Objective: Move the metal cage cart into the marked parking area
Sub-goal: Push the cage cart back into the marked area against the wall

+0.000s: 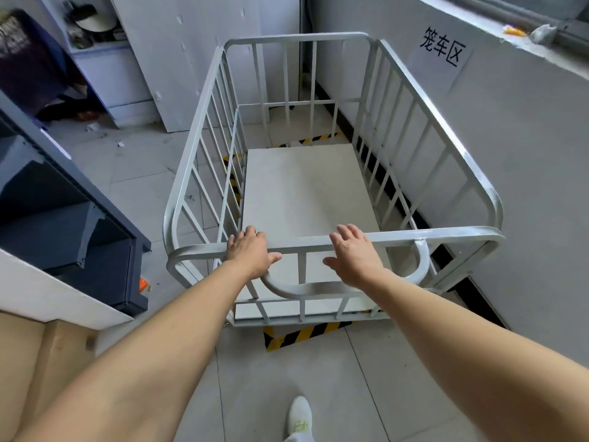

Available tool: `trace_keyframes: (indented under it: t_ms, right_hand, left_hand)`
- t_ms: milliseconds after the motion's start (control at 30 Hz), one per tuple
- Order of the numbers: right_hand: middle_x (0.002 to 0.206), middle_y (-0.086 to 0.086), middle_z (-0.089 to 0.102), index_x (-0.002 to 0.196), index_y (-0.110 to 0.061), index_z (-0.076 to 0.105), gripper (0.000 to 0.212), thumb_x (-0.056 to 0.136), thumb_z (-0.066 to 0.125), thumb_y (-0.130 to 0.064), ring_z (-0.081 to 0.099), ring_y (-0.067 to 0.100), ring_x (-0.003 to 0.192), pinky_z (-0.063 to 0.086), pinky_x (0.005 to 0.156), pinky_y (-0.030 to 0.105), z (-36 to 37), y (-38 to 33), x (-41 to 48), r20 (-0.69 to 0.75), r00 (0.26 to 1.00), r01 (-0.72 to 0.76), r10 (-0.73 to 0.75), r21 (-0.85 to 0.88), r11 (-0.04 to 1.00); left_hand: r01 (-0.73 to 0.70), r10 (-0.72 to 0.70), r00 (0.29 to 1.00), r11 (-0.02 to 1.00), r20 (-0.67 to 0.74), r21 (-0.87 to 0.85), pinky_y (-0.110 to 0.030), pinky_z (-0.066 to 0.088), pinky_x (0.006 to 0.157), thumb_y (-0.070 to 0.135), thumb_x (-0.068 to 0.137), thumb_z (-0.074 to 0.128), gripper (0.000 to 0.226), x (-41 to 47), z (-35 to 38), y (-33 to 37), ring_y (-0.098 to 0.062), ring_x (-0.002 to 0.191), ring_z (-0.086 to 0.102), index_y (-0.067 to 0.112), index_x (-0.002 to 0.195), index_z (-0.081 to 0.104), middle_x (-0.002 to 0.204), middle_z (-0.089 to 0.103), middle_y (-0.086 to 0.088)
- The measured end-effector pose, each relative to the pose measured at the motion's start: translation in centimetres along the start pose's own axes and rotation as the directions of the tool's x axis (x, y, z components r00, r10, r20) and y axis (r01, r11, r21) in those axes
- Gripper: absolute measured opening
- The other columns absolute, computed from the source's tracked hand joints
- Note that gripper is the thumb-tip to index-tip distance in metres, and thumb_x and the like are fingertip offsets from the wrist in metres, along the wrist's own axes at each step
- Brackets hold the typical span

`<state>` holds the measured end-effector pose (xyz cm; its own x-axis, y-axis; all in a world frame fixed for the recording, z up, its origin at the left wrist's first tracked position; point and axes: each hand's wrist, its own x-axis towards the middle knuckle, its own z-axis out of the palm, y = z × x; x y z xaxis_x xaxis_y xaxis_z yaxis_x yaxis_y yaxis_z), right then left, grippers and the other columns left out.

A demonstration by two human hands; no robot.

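The grey metal cage cart (446,233) stands beside the right wall, its white floor board bare. Yellow-and-black floor tape (302,334) shows just in front of its near edge, with more along its left side and far end. A paper sign with black characters (441,47) hangs on the wall above it. My left hand (248,253) lies flat on the near top rail, thumb spread, fingers not closed around it. My right hand (353,253) hovers over the same rail with fingers apart.
A dark blue metal shelf unit (63,218) stands close on the left, with a cardboard box (32,362) below it. White cabinet panels (197,59) rise behind the cart. The white wall (526,154) runs along the right. My white shoe (299,416) is on the tiled floor.
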<state>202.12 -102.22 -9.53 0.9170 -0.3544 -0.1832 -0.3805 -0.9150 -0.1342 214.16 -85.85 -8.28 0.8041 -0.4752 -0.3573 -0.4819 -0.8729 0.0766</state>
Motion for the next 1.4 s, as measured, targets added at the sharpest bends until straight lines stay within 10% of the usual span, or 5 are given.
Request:
trace_keyframes:
  t_ms: [500, 1400]
  right_hand:
    - [0.107, 0.011, 0.068, 0.1, -0.014, 0.05, 0.051, 0.085, 0.055, -0.062, 0.063, 0.031, 0.102, 0.036, 0.069, 0.031, 1.0, 6.1, 6.6, 0.245, 0.961, 0.15, -0.128, -0.072, 0.986]
    - [0.1, 0.011, 0.071, 0.102, -0.012, 0.061, 0.045, 0.089, 0.051, -0.054, 0.064, 0.036, 0.093, 0.045, 0.072, 0.032, 1.2, 8.9, 8.3, 0.177, 0.925, 0.36, -0.337, -0.123, 0.925]
  left_hand:
    - [0.014, -0.025, 0.993, 0.996, 0.118, 0.089, -0.046, 0.036, 0.106, 0.076, 0.083, 0.036, 0.074, 3.9, 1.2, -0.6, -0.028, 0.12, 0.053, 0.013, 0.119, 0.054, 0.125, 0.061, -0.008]
    - [0.04, -0.068, 0.99, 0.977, 0.125, 0.211, -0.044, 0.032, 0.107, 0.074, 0.085, 0.033, 0.077, 4.6, 1.6, 1.5, -0.028, 0.124, 0.049, 0.01, 0.126, 0.048, 0.131, 0.057, -0.012]
